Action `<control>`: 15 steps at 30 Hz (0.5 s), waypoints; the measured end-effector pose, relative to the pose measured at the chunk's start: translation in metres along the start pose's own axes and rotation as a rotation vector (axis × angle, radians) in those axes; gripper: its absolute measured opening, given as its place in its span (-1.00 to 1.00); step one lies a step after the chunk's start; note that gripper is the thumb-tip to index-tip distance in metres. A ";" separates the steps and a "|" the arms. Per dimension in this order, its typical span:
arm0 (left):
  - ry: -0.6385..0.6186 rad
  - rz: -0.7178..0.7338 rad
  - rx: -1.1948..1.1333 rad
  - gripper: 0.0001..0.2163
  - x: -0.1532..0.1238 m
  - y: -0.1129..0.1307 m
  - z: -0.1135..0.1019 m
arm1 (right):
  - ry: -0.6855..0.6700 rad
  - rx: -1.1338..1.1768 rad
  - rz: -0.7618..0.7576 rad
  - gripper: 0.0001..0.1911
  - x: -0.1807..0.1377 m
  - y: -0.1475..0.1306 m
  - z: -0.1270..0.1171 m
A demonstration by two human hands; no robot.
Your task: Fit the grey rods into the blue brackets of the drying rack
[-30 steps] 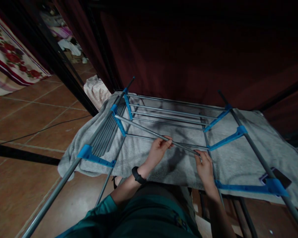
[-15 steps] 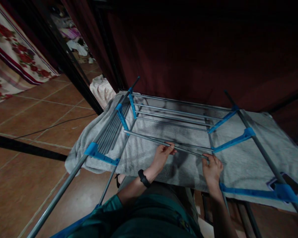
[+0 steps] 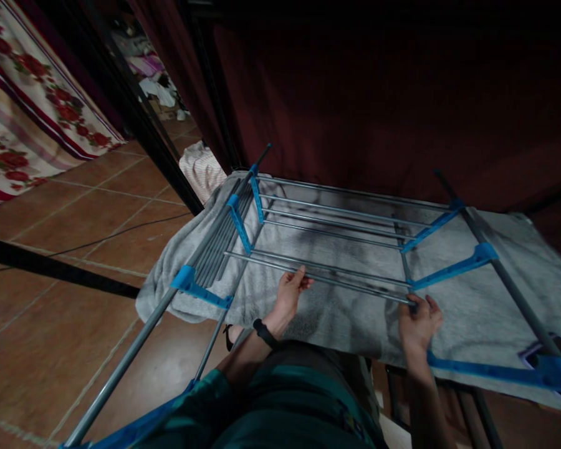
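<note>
A thin grey metal rod (image 3: pixel 350 280) runs across a drying-rack frame with blue plastic brackets (image 3: pixel 240 224). My left hand (image 3: pixel 290 293), a black band on its wrist, pinches the rod near its left part. My right hand (image 3: pixel 417 324) is closed round the rod's right end, close to a blue bracket (image 3: pixel 453 269). Several other grey rods (image 3: pixel 336 215) sit in place between the brackets further back. A grey towel (image 3: pixel 477 312) lies under the frame.
Long grey side tubes (image 3: pixel 135 349) (image 3: pixel 518 293) of the frame stick out left and right. A dark red curtain (image 3: pixel 378 93) hangs behind. Brown floor tiles (image 3: pixel 65 249) with a black cable lie to the left, beside a floral cloth (image 3: pixel 37 118). A phone (image 3: pixel 537 352) rests on the towel at right.
The rod has swung from slanted to nearly level with the other rods; its left end now meets the left bracket. Both hands shifted right and slightly down along it.
</note>
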State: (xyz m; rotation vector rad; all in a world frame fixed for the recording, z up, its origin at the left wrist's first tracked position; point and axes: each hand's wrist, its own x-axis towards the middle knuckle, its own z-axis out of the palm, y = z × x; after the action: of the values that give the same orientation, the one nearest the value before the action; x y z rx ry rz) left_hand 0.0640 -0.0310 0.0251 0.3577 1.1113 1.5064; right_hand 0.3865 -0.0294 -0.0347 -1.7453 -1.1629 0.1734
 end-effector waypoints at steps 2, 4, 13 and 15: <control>-0.003 -0.014 -0.004 -0.55 0.001 0.002 -0.002 | 0.016 0.167 0.112 -0.64 0.002 0.003 0.002; -0.006 -0.020 -0.003 -0.56 0.002 0.003 -0.003 | 0.028 0.378 0.243 -0.53 0.001 0.002 0.005; 0.041 -0.041 0.001 -0.57 0.010 0.003 -0.013 | -0.108 1.101 0.625 -0.69 -0.006 -0.027 0.013; 0.050 -0.060 0.010 -0.58 0.013 0.001 -0.015 | -0.106 1.134 0.653 -0.74 -0.008 -0.028 0.014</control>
State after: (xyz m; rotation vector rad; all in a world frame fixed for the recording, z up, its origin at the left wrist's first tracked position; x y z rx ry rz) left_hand 0.0484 -0.0263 0.0140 0.2925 1.1593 1.4638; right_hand 0.3570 -0.0248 -0.0227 -0.9952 -0.3272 1.0924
